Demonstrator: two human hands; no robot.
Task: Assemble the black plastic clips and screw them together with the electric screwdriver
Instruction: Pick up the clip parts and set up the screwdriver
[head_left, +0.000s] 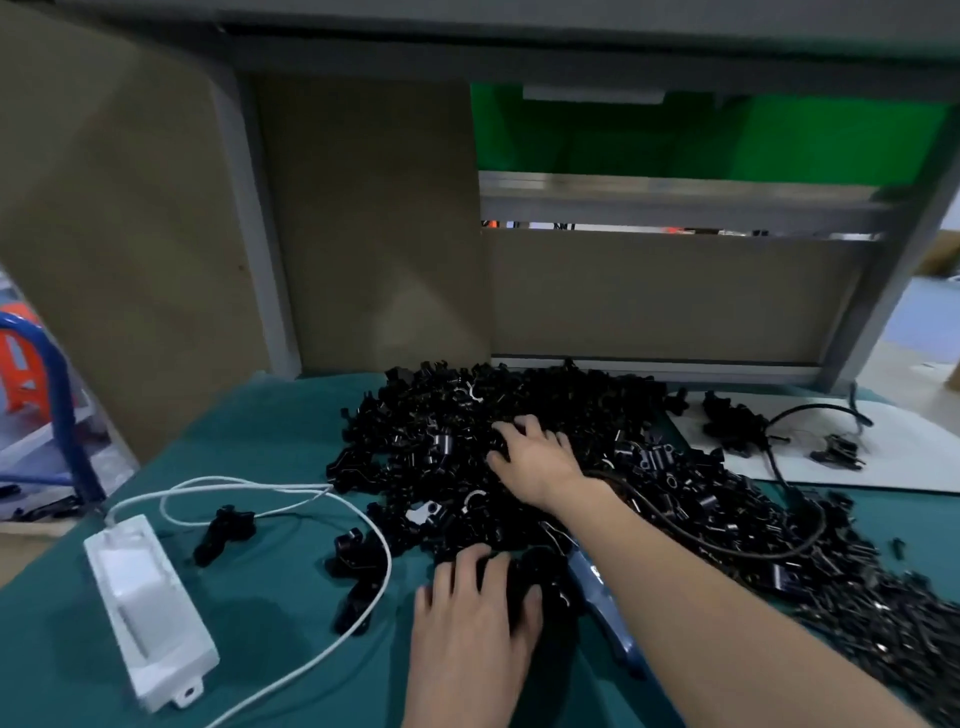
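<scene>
A big heap of black plastic clips covers the middle and right of the teal cloth. My right hand reaches into the heap with its fingers spread and their tips bent down among the clips. My left hand lies near the front edge of the heap. Its fingers and thumb curl round a black clip. The blue electric screwdriver lies on the cloth under my right forearm, partly hidden, and a dark cable loops from it across the heap.
A white power adapter with a white cord lies at the front left, next to loose clips. A white sheet at the right carries more clips and a black cable. Cardboard panels stand behind.
</scene>
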